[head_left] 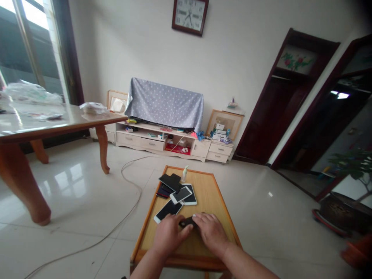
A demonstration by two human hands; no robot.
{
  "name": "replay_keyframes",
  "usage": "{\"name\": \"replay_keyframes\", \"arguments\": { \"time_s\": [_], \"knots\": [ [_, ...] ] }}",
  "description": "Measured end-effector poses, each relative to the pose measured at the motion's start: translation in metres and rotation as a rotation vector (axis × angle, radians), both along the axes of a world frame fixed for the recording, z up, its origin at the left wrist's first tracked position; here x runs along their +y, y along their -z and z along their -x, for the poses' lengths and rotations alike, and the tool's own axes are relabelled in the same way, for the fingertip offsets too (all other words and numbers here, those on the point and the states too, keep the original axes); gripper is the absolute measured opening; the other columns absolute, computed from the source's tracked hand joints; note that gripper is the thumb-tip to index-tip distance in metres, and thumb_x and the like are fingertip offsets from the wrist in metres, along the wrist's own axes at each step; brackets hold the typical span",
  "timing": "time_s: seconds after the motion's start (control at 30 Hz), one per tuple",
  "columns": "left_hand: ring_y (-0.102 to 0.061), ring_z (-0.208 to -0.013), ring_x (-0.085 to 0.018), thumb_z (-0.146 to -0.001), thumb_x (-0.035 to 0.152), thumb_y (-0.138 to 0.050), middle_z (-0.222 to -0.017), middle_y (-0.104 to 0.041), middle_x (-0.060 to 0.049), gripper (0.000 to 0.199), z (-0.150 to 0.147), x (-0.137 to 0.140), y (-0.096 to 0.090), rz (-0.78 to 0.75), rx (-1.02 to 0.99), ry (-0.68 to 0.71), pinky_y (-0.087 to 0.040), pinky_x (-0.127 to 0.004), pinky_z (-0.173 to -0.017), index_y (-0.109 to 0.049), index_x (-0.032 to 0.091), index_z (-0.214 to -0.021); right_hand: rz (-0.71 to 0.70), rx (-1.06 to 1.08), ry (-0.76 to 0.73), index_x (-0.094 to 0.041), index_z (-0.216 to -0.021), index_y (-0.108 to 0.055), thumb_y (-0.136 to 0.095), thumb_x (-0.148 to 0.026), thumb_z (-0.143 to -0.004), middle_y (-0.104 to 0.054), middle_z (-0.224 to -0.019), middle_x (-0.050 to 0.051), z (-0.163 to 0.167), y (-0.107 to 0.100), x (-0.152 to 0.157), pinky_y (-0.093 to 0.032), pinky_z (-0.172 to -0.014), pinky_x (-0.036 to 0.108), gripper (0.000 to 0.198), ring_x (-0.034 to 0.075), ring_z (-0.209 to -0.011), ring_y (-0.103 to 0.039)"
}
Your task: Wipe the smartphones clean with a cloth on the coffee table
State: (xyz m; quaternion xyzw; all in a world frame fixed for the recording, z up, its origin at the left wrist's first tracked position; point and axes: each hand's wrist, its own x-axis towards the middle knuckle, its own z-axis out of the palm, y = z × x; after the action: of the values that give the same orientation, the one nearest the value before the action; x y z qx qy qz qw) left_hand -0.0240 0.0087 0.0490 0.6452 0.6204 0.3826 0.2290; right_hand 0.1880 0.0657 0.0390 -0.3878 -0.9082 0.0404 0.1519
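Note:
Low over the near part of a small wooden table [203, 182], a dark phone [187, 221] lies between my two hands. My left hand [170, 234] is closed on its left end, the thumb along the near edge. Fingers of my right hand [210, 230] lie over its right end and hide much of it. A small white bit shows at the right fingertips, too small to name. Just beyond my left hand rests a white phone with a black screen [168, 210]. Farther off, a smaller white phone [180, 195] overlaps a white tablet-like device [190, 197], beside stacked dark phones [171, 182].
A small pump bottle [185, 173] stands near the table's far edge. A cable [135, 203] runs across the tiled floor on the left. A larger wooden table [66, 124] is at left, a white TV cabinet [139, 141] ahead, a potted plant [343, 211] at right.

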Motion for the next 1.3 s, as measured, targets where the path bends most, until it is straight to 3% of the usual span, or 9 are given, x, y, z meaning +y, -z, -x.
{"name": "replay_keyframes", "arguments": {
  "time_s": [0.13,0.23,0.37,0.5,0.73,0.87,1.03,1.2,1.3],
  "knots": [
    [-0.058,-0.119,-0.031,-0.08,0.048,-0.074,-0.12,-0.071,-0.011,0.042,-0.004,0.011,-0.004,-0.12,-0.642,-0.173,-0.04,-0.039,-0.105,-0.071,0.023,-0.114,0.185,0.388,0.208,-0.02,-0.12,-0.069,-0.046,-0.033,-0.1,-0.074,-0.11,0.009,0.003,-0.012,-0.005,-0.05,-0.09,0.037,0.033,0.025,-0.1,-0.067],
    [-0.056,-0.128,-0.029,-0.086,0.046,-0.07,-0.125,-0.07,-0.011,0.039,-0.014,0.017,-0.004,-0.049,-1.007,-0.195,-0.037,-0.038,-0.112,-0.069,0.02,-0.115,0.513,0.85,0.342,-0.017,-0.102,-0.071,-0.054,-0.053,-0.096,-0.074,-0.087,0.005,0.014,-0.021,-0.014,-0.052,-0.071,0.031,0.04,0.022,-0.079,-0.067],
    [-0.062,-0.123,-0.027,-0.092,0.054,-0.061,-0.121,-0.073,-0.012,0.045,-0.033,0.016,-0.004,0.174,-1.372,-0.036,-0.043,-0.039,-0.11,-0.069,0.018,-0.118,0.91,1.292,0.343,-0.016,-0.106,-0.069,-0.071,-0.058,-0.085,-0.074,-0.092,0.006,0.03,-0.032,-0.031,-0.052,-0.073,0.03,0.047,0.021,-0.081,-0.068],
    [-0.074,-0.099,-0.028,-0.089,0.056,-0.062,-0.104,-0.078,-0.011,0.049,-0.048,0.01,-0.004,0.429,-1.569,0.189,-0.059,-0.042,-0.089,-0.066,0.017,-0.12,0.983,1.403,0.367,-0.014,-0.101,-0.069,-0.078,-0.054,-0.078,-0.074,-0.085,0.006,0.035,-0.035,-0.044,-0.051,-0.071,0.03,0.047,0.02,-0.076,-0.067],
    [-0.075,-0.07,-0.022,-0.09,0.044,-0.065,-0.088,-0.078,-0.009,0.041,-0.051,0.005,-0.006,0.529,-1.626,0.183,-0.061,-0.033,-0.065,-0.062,0.015,-0.119,0.901,1.464,0.439,-0.016,-0.102,-0.067,-0.072,-0.044,-0.08,-0.073,-0.092,0.006,0.013,-0.034,-0.043,-0.054,-0.072,0.031,0.036,0.021,-0.082,-0.068],
    [-0.076,-0.077,-0.023,-0.091,0.043,-0.065,-0.095,-0.078,-0.011,0.045,-0.045,0.003,-0.012,0.539,-1.703,0.175,-0.062,-0.034,-0.071,-0.06,0.013,-0.125,0.569,1.461,0.547,-0.017,-0.115,-0.061,-0.073,-0.044,-0.079,-0.072,-0.108,0.01,-0.001,-0.04,-0.044,-0.055,-0.084,0.037,0.047,0.025,-0.097,-0.068],
    [-0.076,-0.082,-0.024,-0.093,0.043,-0.061,-0.097,-0.078,-0.011,0.045,-0.041,0.001,-0.018,0.522,-1.722,0.222,-0.063,-0.035,-0.073,-0.06,0.013,-0.127,0.238,1.017,0.442,-0.019,-0.107,-0.064,-0.061,-0.046,-0.092,-0.071,-0.091,0.005,0.004,-0.052,-0.058,-0.054,-0.074,0.032,0.031,0.02,-0.08,-0.065],
    [-0.076,-0.088,-0.023,-0.094,0.043,-0.06,-0.097,-0.078,-0.01,0.039,-0.043,-0.002,-0.018,0.508,-1.758,0.295,-0.062,-0.033,-0.08,-0.063,0.012,-0.117,-0.152,0.458,0.325,-0.025,-0.102,-0.075,-0.052,-0.032,-0.097,-0.064,-0.097,0.007,0.017,-0.062,-0.063,-0.051,-0.084,0.032,0.024,0.021,-0.092,-0.062],
    [-0.076,-0.087,-0.022,-0.093,0.042,-0.061,-0.094,-0.078,-0.009,0.035,-0.041,-0.004,-0.017,0.514,-1.774,0.295,-0.061,-0.032,-0.08,-0.065,0.012,-0.111,-0.231,0.318,0.305,-0.025,-0.112,-0.073,-0.046,-0.025,-0.099,-0.062,-0.095,0.008,0.022,-0.06,-0.07,-0.052,-0.082,0.031,0.031,0.02,-0.088,-0.062]
  ]
}}
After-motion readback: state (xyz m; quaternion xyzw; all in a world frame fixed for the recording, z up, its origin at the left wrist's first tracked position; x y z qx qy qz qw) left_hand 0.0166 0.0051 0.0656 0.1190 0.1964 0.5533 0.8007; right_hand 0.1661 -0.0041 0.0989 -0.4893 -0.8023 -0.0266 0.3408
